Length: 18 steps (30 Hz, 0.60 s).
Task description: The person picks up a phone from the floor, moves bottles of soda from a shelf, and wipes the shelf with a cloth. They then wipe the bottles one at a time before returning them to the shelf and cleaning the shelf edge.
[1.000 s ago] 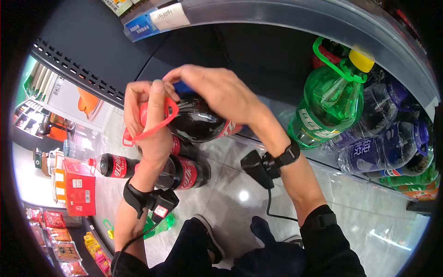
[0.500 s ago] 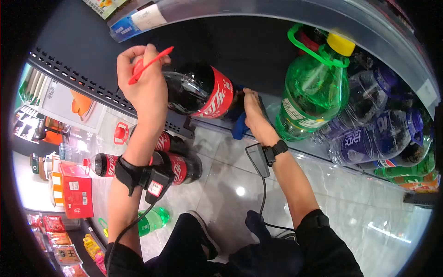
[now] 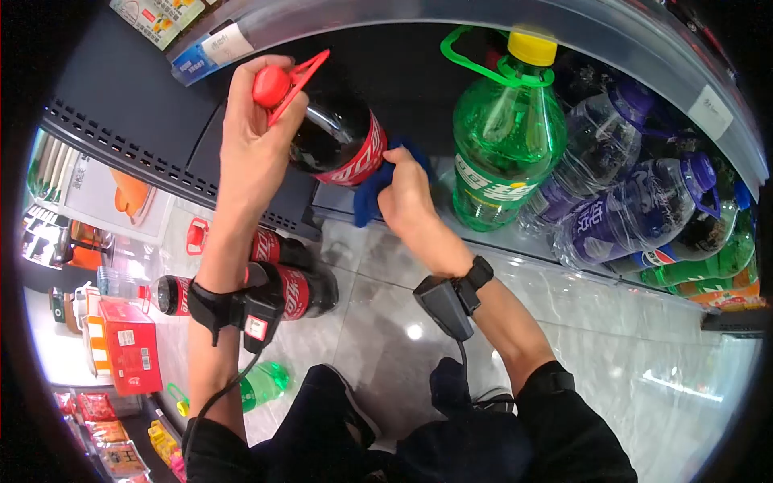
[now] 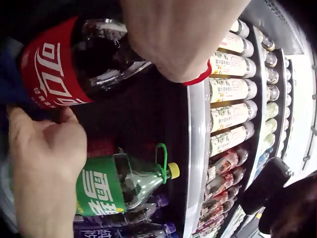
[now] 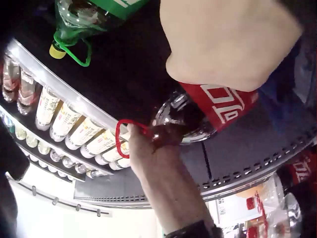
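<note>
My left hand (image 3: 254, 153) grips a large cola bottle (image 3: 326, 133) by its neck, just under the red cap (image 3: 272, 84) and red carry ring. The bottle is tilted, its red label (image 4: 49, 67) showing white characters. At its lower end, my right hand (image 3: 409, 191) pinches a blue cloth (image 3: 372, 197) against the bottle beside the label. In the left wrist view the right hand's fingertips (image 4: 67, 114) are right at the label's edge. The bottle's base is hidden by the cloth and hand.
A green soda bottle (image 3: 507, 137) with a yellow cap stands on the shelf to the right, beside purple-capped water bottles (image 3: 632, 209). More cola bottles (image 3: 302, 291) stand on the floor behind the left forearm. A clear shelf edge (image 3: 386, 16) curves overhead.
My right hand has left the bottle's shoulder and moved down to its lower end with the blue cloth. The left hand stays at the neck, and the bottle's label has come into fuller view.
</note>
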Each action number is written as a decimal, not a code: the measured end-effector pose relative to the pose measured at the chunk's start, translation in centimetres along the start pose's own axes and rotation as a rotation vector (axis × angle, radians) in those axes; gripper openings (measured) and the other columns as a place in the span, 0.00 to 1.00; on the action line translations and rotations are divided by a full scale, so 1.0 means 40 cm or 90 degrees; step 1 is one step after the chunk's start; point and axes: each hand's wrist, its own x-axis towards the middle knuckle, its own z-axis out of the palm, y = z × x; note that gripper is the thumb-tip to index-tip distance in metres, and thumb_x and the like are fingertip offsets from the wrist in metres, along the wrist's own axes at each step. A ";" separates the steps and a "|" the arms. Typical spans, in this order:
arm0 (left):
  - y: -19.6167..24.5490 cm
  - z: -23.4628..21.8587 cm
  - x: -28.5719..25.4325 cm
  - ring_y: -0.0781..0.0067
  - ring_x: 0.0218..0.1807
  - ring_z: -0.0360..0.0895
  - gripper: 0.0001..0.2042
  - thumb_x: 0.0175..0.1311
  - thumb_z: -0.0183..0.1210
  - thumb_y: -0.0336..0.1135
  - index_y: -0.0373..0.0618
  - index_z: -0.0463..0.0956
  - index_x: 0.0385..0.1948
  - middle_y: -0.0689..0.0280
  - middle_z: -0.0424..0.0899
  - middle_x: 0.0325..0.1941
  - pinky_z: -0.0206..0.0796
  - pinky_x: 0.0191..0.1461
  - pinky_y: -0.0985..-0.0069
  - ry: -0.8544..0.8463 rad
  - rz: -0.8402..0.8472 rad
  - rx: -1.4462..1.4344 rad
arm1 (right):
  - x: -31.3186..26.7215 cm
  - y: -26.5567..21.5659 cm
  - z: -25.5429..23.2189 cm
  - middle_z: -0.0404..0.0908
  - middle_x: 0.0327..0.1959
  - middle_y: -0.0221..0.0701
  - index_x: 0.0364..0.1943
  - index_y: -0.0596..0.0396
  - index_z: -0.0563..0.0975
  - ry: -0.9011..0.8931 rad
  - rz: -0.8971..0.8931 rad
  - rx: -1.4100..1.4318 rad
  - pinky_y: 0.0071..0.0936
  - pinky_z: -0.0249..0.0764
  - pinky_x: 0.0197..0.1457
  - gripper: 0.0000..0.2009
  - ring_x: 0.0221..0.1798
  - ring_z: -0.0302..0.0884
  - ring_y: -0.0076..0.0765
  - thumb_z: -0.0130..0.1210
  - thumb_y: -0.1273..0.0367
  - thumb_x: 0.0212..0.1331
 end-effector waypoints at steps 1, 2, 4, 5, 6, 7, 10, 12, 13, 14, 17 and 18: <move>-0.011 -0.011 0.008 0.82 0.39 0.67 0.15 0.55 0.56 0.27 0.39 0.63 0.44 0.66 0.69 0.39 0.60 0.43 0.85 -0.039 0.043 -0.005 | 0.002 -0.009 -0.006 0.69 0.46 0.35 0.51 0.60 0.64 0.046 -0.041 -0.020 0.24 0.62 0.53 0.20 0.48 0.67 0.30 0.47 0.70 0.52; -0.020 -0.011 0.014 0.82 0.39 0.67 0.15 0.55 0.56 0.27 0.39 0.63 0.44 0.66 0.69 0.39 0.60 0.43 0.85 -0.038 0.043 -0.008 | -0.004 -0.014 -0.013 0.69 0.46 0.35 0.51 0.60 0.64 0.047 -0.043 -0.023 0.24 0.62 0.53 0.20 0.48 0.67 0.30 0.47 0.70 0.52; -0.047 -0.013 0.022 0.79 0.40 0.68 0.14 0.55 0.55 0.26 0.39 0.64 0.43 0.66 0.70 0.37 0.60 0.45 0.83 0.027 0.044 0.050 | -0.021 -0.017 -0.024 0.71 0.43 0.35 0.48 0.61 0.65 0.011 -0.069 -0.006 0.26 0.63 0.53 0.18 0.47 0.68 0.33 0.48 0.74 0.51; -0.052 -0.014 0.030 0.74 0.37 0.71 0.13 0.54 0.56 0.27 0.38 0.65 0.41 0.62 0.74 0.33 0.62 0.43 0.79 0.068 0.088 0.170 | -0.019 -0.015 -0.039 0.71 0.44 0.37 0.48 0.62 0.65 -0.026 -0.066 0.027 0.30 0.66 0.53 0.18 0.47 0.69 0.36 0.48 0.76 0.50; -0.055 -0.015 0.035 0.74 0.37 0.71 0.13 0.54 0.56 0.27 0.38 0.65 0.41 0.62 0.74 0.33 0.62 0.43 0.79 0.069 0.089 0.172 | -0.018 -0.015 -0.056 0.71 0.44 0.37 0.48 0.62 0.65 -0.028 -0.065 0.028 0.30 0.66 0.53 0.18 0.47 0.69 0.36 0.48 0.76 0.50; -0.059 -0.012 0.038 0.70 0.34 0.73 0.13 0.54 0.57 0.28 0.38 0.66 0.39 0.59 0.75 0.31 0.63 0.41 0.78 0.092 0.104 0.221 | -0.019 -0.014 -0.077 0.72 0.41 0.34 0.45 0.59 0.67 -0.037 -0.035 0.050 0.31 0.68 0.51 0.17 0.45 0.71 0.34 0.49 0.76 0.48; -0.035 0.009 0.034 0.60 0.26 0.74 0.15 0.52 0.60 0.33 0.37 0.67 0.37 0.54 0.77 0.27 0.65 0.35 0.73 0.138 0.153 0.315 | -0.007 -0.025 -0.118 0.75 0.37 0.32 0.40 0.55 0.69 -0.074 0.065 0.087 0.35 0.72 0.48 0.12 0.40 0.74 0.33 0.52 0.72 0.51; -0.034 0.010 0.036 0.78 0.29 0.74 0.15 0.53 0.60 0.38 0.37 0.69 0.35 0.61 0.78 0.27 0.65 0.36 0.80 0.174 0.145 0.381 | -0.044 -0.058 -0.103 0.76 0.38 0.31 0.43 0.55 0.69 -0.211 0.200 0.112 0.29 0.71 0.47 0.13 0.41 0.74 0.30 0.52 0.68 0.55; -0.033 0.006 0.039 0.78 0.29 0.74 0.15 0.53 0.60 0.38 0.37 0.69 0.35 0.61 0.78 0.27 0.65 0.36 0.80 0.178 0.143 0.379 | -0.043 -0.055 -0.107 0.76 0.38 0.31 0.43 0.55 0.69 -0.211 0.201 0.108 0.29 0.71 0.47 0.13 0.41 0.74 0.30 0.52 0.68 0.55; -0.032 0.002 0.044 0.69 0.27 0.74 0.17 0.50 0.62 0.40 0.37 0.69 0.33 0.58 0.78 0.27 0.65 0.34 0.76 0.209 0.142 0.451 | -0.042 -0.050 -0.109 0.76 0.39 0.30 0.44 0.55 0.68 -0.191 0.136 -0.002 0.26 0.70 0.47 0.13 0.41 0.74 0.28 0.51 0.67 0.56; -0.039 -0.012 0.055 0.61 0.25 0.74 0.18 0.47 0.64 0.43 0.37 0.70 0.30 0.55 0.77 0.27 0.65 0.34 0.72 0.259 0.114 0.541 | -0.057 -0.044 -0.102 0.76 0.40 0.28 0.46 0.57 0.69 -0.172 0.013 -0.114 0.22 0.68 0.46 0.14 0.41 0.73 0.25 0.50 0.66 0.58; -0.046 -0.019 0.056 0.61 0.26 0.74 0.18 0.47 0.64 0.43 0.37 0.70 0.30 0.55 0.77 0.26 0.65 0.35 0.73 0.275 0.083 0.561 | -0.069 -0.045 -0.093 0.76 0.40 0.27 0.46 0.58 0.69 -0.170 -0.040 -0.118 0.20 0.68 0.45 0.14 0.41 0.73 0.23 0.50 0.66 0.58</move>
